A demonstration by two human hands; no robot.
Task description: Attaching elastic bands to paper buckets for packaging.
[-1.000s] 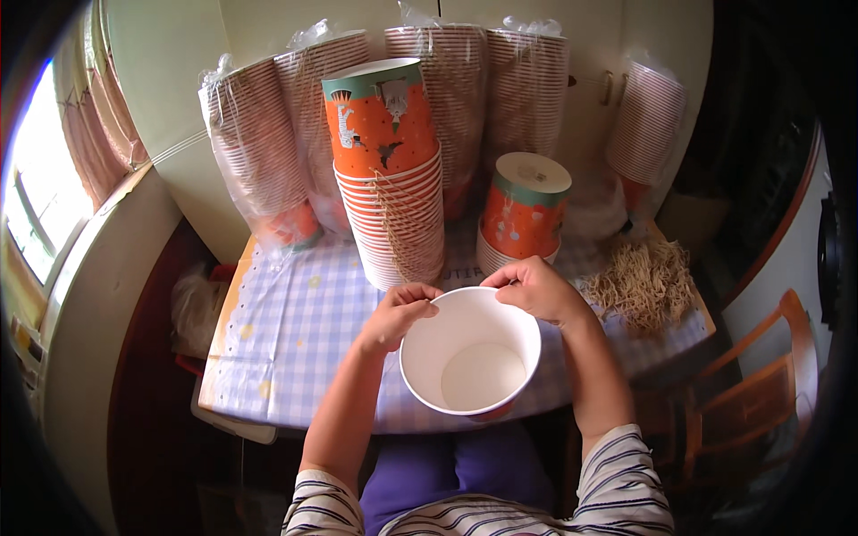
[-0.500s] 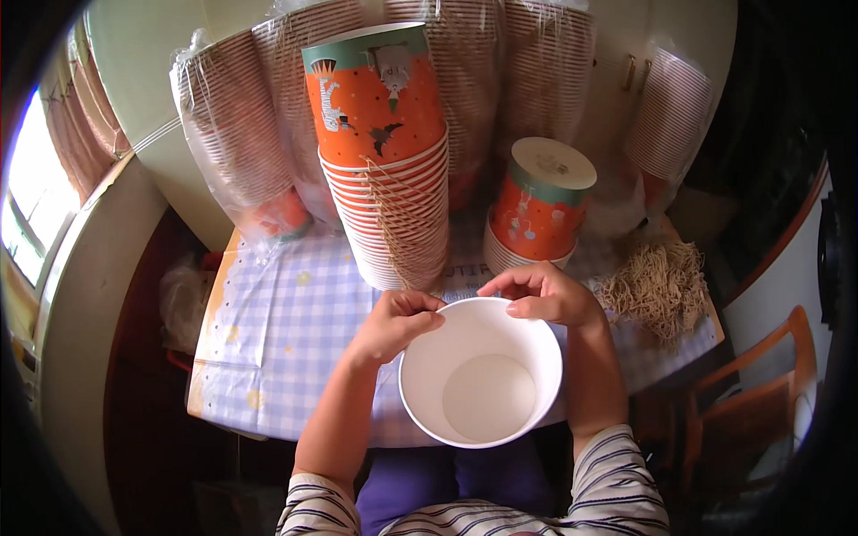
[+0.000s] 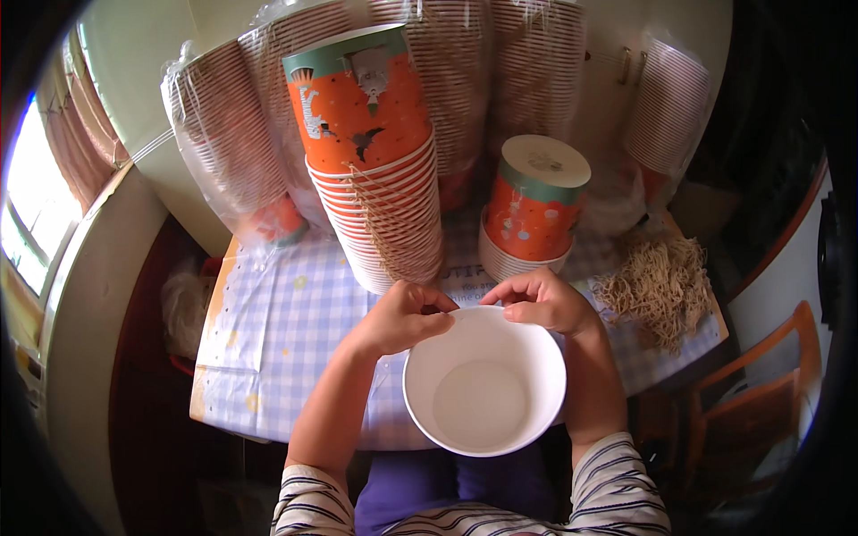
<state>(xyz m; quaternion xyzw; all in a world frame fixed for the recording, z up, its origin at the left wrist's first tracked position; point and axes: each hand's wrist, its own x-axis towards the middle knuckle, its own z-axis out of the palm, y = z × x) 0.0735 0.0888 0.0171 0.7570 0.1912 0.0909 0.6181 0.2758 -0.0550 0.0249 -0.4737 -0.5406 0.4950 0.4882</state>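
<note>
A white-lined paper bucket (image 3: 483,402) is tipped with its mouth facing me, at the near edge of the table. My left hand (image 3: 407,317) pinches its far rim from the left, thumb on the inside. From the right, my right hand (image 3: 545,304) grips the same rim, its thumb also inside and its fingers bent over behind. The fingertips behind the rim are hidden. Beyond my left hand rises a tall stack of orange paper buckets (image 3: 362,116), upside down, with thin tan cords (image 3: 380,219) hanging down its side.
A shorter stack of orange buckets (image 3: 536,201) stands upside down beyond my right hand. To its right lies a heap of tan cords (image 3: 661,290). Plastic-wrapped bucket stacks (image 3: 223,134) line the back. A checkered cloth (image 3: 286,357) covers the table; a wooden chair (image 3: 755,393) is at right.
The bucket has shifted slightly nearer me and tilted a little, with both hands still on its rim. The background has shifted slightly in the view.
</note>
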